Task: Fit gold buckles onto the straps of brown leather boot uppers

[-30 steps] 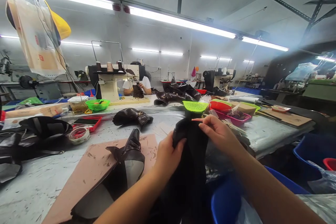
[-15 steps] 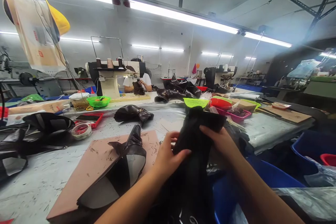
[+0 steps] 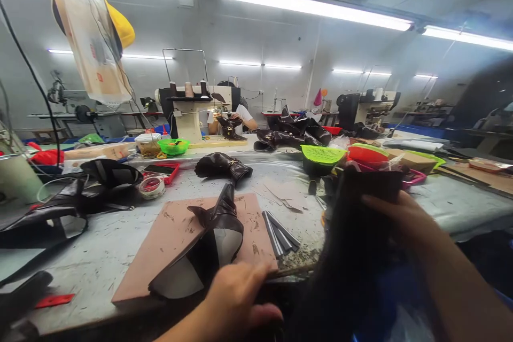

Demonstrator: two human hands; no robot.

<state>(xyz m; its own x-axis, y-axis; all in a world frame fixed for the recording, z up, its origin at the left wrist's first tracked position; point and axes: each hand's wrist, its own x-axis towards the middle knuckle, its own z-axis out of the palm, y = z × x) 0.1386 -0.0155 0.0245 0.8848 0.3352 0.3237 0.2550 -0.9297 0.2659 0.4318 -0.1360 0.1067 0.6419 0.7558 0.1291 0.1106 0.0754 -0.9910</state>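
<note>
My right hand point(image 3: 404, 216) grips the top of a long black boot upper point(image 3: 356, 235), which hangs down in front of the table's edge. Its lower part is dark and blurred. My left hand point(image 3: 240, 294) is lower, left of that piece, with index finger and thumb apart and the other fingers partly hidden; nothing shows between them. Beside it, another dark boot upper point(image 3: 196, 251) with a pale lining lies on a pink board point(image 3: 148, 251). A further shiny boot upper point(image 3: 222, 166) rests behind the board.
Grey-and-white strips point(image 3: 280, 232) and pale paper pieces point(image 3: 284, 195) lie right of the board. Further back are a green basket point(image 3: 323, 153), a red tray point(image 3: 172, 171) and a heap of boot uppers point(image 3: 294, 131). A person point(image 3: 244, 116) works at a sewing machine point(image 3: 190, 120).
My left hand has come off the boot upper's shaft and moved down and left. My right hand still holds the upper, now further right in view. The view has turned left.
</note>
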